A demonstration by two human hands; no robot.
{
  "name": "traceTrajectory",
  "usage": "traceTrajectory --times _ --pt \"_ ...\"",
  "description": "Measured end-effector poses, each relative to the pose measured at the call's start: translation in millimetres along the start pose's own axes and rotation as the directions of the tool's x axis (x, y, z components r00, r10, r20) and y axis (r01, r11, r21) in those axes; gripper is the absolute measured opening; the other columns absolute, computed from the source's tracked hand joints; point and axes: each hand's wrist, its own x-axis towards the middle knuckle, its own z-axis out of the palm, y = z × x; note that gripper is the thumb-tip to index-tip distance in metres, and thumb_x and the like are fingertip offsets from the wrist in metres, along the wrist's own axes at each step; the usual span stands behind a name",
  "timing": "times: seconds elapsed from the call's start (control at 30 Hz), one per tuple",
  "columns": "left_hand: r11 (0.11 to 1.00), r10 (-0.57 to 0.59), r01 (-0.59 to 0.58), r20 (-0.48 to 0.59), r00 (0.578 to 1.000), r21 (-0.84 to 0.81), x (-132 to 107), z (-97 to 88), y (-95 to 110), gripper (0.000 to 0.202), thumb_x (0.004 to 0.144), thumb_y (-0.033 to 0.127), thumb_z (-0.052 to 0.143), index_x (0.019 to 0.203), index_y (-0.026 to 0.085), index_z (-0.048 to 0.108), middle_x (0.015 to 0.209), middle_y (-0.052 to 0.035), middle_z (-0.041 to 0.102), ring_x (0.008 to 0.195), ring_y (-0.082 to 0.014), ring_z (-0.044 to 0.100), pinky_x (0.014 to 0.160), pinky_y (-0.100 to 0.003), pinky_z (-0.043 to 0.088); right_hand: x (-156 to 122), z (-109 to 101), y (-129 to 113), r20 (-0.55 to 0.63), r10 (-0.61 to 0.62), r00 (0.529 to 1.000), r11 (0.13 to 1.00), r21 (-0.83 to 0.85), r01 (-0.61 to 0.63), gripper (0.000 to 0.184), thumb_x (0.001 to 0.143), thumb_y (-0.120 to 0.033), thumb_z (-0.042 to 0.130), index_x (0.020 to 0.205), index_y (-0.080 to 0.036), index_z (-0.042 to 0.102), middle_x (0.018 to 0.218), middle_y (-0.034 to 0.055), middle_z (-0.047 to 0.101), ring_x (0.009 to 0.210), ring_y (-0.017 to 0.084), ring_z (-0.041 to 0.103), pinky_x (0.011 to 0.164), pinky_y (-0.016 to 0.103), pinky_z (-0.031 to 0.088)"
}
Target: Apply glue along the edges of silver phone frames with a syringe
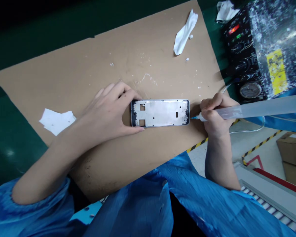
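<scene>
The silvery frame (pixel 162 113) lies flat toward the cardboard's (pixel 128 62) near right corner, probably light, stiff but bendable, best held by its long sides. The left hand (pixel 106 113) lightly pinches these; the right hand (pixel 217 125) is wrapped round a syringe (pixel 266 107).

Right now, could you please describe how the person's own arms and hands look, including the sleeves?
The left hand and right hand are ungloved, with no ring or watch visible. The left sleeve is blue, loose and wrinkled, ending well above the wrist in a gathered cuff. The right sleeve is similarly blue.
</scene>
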Motion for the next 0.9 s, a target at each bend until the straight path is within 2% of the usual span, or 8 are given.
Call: traceTrajectory --times 0.13,0.3,0.7,0.8,0.9 --pt "0.999 0.000 0.000 0.001 1.000 0.040 -0.6 0.6 0.4 0.061 0.098 0.061 0.081 0.144 0.024 0.068 0.142 -0.0126 0.067 0.130 -0.0376 0.065 0.113 -0.056 0.056 0.9 -1.0 1.1 0.014 -0.015 1.000 1.000 -0.008 0.015 0.044 0.096 -0.032 0.085 0.072 -0.029 0.047 0.061 -0.0076 0.028 0.050 0.013 0.022 0.048 0.035 0.019" --pt "0.999 0.018 -0.017 -0.013 1.000 0.046 -1.2 0.0 1.3 0.059 0.097 0.057 0.082 0.144 0.023 0.069 0.140 -0.0122 0.068 0.128 -0.0357 0.066 0.112 -0.053 0.056 0.0 -2.7 2.6 0.010 -0.007 1.000 0.999 -0.049 0.007 0.043 0.096 -0.033 0.083 0.074 -0.030 0.046 0.062 -0.0072 0.031 0.050 0.013 0.020 0.049 0.036 0.020" --pt "0.998 0.001 -0.001 -0.004 1.000 0.068 -3.9 -1.0 3.8 0.054 0.104 0.062 0.066 0.140 0.023 0.066 0.140 -0.0112 0.067 0.129 -0.0320 0.065 0.115 -0.051 0.054 -0.8 -3.9 4.1 0.000 0.003 1.000 0.995 -0.095 -0.003 0.048 0.099 -0.044 0.083 0.073 -0.031 0.044 0.061 -0.0078 0.028 0.049 0.013 0.022 0.048 0.035 0.021" --pt "0.998 0.002 -0.001 -0.016 1.000 0.067 -5.1 -1.5 4.5 0.055 0.102 0.064 0.066 0.139 0.023 0.066 0.139 -0.0110 0.068 0.127 -0.0329 0.067 0.114 -0.051 0.055 0.8 -4.0 6.6 -0.037 0.013 0.999 0.999 -0.043 -0.015 0.053 0.095 -0.049 0.089 0.072 -0.031 0.045 0.060 -0.0091 0.027 0.048 0.012 0.020 0.048 0.034 0.019" --pt "0.999 -0.003 0.005 -0.030 1.000 0.052 -6.2 -1.1 4.9 0.055 0.098 0.061 0.070 0.137 0.022 0.067 0.139 -0.0120 0.067 0.127 -0.0345 0.068 0.112 -0.050 0.056 2.8 -3.1 8.5 -0.097 -0.011 0.995 0.997 0.080 0.019 0.052 0.090 -0.053 0.094 0.073 -0.030 0.051 0.056 -0.0096 0.035 0.044 0.012 0.022 0.046 0.033 0.018"
